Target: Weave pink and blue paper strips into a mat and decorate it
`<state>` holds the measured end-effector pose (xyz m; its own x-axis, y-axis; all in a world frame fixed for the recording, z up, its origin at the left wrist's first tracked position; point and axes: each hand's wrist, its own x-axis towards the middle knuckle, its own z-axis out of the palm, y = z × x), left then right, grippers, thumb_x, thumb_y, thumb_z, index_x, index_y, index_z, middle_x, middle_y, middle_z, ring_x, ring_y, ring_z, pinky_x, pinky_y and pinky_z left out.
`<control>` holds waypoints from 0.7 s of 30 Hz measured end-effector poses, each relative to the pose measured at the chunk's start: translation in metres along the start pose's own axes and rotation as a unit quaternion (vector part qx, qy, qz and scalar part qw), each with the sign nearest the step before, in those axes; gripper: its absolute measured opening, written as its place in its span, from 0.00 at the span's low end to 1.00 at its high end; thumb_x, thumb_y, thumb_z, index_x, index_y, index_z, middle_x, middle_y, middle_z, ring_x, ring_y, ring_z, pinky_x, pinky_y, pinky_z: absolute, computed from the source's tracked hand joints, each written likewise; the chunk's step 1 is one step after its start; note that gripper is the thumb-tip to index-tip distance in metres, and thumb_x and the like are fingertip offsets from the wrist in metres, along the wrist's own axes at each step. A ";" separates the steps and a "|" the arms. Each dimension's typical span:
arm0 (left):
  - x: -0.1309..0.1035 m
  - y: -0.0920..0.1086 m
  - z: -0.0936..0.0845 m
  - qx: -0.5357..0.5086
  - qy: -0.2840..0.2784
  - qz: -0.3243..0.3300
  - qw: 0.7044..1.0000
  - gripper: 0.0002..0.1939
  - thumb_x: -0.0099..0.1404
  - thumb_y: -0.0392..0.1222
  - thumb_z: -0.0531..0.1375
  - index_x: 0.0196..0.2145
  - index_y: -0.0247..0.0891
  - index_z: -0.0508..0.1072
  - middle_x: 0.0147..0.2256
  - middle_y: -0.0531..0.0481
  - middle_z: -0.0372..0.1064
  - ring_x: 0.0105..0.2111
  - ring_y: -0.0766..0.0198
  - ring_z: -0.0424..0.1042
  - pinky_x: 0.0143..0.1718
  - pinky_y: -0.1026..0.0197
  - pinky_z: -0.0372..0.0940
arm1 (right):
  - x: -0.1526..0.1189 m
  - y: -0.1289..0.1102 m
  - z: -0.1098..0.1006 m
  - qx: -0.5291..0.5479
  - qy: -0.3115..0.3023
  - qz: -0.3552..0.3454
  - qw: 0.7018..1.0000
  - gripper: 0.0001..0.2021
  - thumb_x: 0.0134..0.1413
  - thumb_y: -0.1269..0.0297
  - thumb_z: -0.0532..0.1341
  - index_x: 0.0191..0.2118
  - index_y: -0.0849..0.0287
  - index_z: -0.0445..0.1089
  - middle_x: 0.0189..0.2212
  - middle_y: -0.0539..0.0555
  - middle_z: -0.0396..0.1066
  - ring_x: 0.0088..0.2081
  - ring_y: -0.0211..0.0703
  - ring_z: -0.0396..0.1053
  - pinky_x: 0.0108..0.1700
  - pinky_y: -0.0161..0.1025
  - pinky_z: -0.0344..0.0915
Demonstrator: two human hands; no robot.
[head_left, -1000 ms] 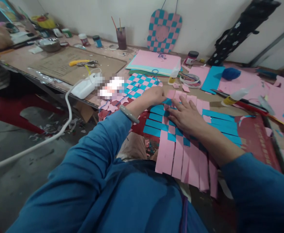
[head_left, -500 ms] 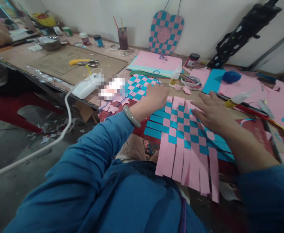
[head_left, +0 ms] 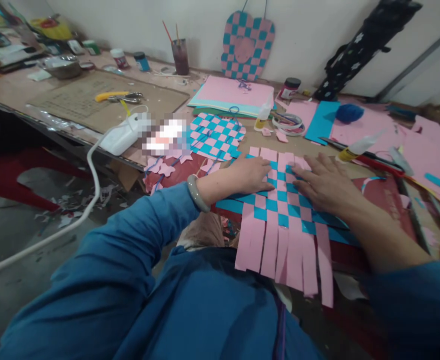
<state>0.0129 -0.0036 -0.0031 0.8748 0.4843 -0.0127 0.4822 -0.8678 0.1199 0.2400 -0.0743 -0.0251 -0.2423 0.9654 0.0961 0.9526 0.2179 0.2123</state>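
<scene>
A weave of pink and blue paper strips [head_left: 283, 196] lies at the table's front edge, its pink ends hanging over it. My left hand [head_left: 248, 175] rests on the weave's left side, fingers spread and pointing right. On the right side my right hand [head_left: 323, 182] lies with its fingers apart, touching the checkered part. Neither hand grips anything. Behind my left hand is a finished-looking checkered piece [head_left: 215, 135] with blue cord on it. Pink paper flowers [head_left: 166, 170] lie to its left.
Glue bottles [head_left: 264, 116], a roll of tape [head_left: 288, 124], blue yarn [head_left: 349, 113] and paper sheets [head_left: 238, 95] lie behind. Yellow-handled pliers [head_left: 110, 96] and a white power strip [head_left: 124, 135] with a cable are at left. A red-handled tool [head_left: 381, 166] lies right.
My left hand has come down and forward from the back edge onto the weave's left side. My right hand still lies on the right side. The view has shifted slightly.
</scene>
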 end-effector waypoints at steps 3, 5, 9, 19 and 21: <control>-0.001 0.002 -0.003 0.003 -0.020 -0.009 1.000 0.25 0.68 0.53 0.50 0.53 0.32 0.67 0.58 0.39 0.62 0.56 0.52 0.62 0.56 0.47 0.56 | 0.002 0.001 -0.004 -0.013 -0.029 0.016 0.999 0.24 0.64 0.54 0.45 0.54 0.58 0.69 0.61 0.63 0.56 0.63 0.69 0.47 0.58 0.68 0.48; -0.002 0.005 -0.006 0.005 -0.032 -0.019 0.999 0.24 0.68 0.53 0.49 0.53 0.33 0.67 0.59 0.40 0.61 0.57 0.53 0.60 0.57 0.47 0.55 | -0.002 0.004 -0.008 -0.001 -0.041 0.032 0.999 0.24 0.64 0.54 0.45 0.53 0.60 0.70 0.62 0.64 0.54 0.64 0.69 0.45 0.58 0.68 0.48; -0.002 0.006 -0.007 -0.001 -0.036 -0.028 0.999 0.23 0.68 0.53 0.50 0.52 0.34 0.67 0.59 0.40 0.60 0.58 0.53 0.60 0.57 0.47 0.55 | -0.015 0.012 -0.013 0.010 -0.051 0.045 0.998 0.25 0.65 0.54 0.44 0.55 0.59 0.69 0.63 0.62 0.52 0.65 0.67 0.43 0.59 0.66 0.47; 0.003 -0.002 0.005 -0.002 -0.017 -0.004 1.000 0.26 0.67 0.54 0.49 0.54 0.32 0.66 0.59 0.38 0.60 0.57 0.51 0.61 0.55 0.48 0.57 | -0.044 0.025 -0.014 -0.002 -0.067 0.105 0.992 0.26 0.66 0.51 0.42 0.52 0.58 0.71 0.64 0.62 0.51 0.65 0.65 0.43 0.59 0.65 0.49; 0.003 -0.003 0.004 -0.009 -0.015 -0.004 1.000 0.26 0.67 0.54 0.50 0.55 0.33 0.65 0.59 0.39 0.60 0.58 0.51 0.60 0.56 0.49 0.57 | -0.051 0.030 -0.013 -0.004 -0.044 0.115 0.992 0.27 0.66 0.51 0.42 0.54 0.59 0.70 0.64 0.63 0.50 0.65 0.65 0.44 0.58 0.67 0.50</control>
<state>0.0147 0.0001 -0.0076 0.8718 0.4879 -0.0430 0.4889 -0.8615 0.1373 0.2784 -0.1190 -0.0106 -0.0011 0.9983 0.0583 0.9791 -0.0107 0.2030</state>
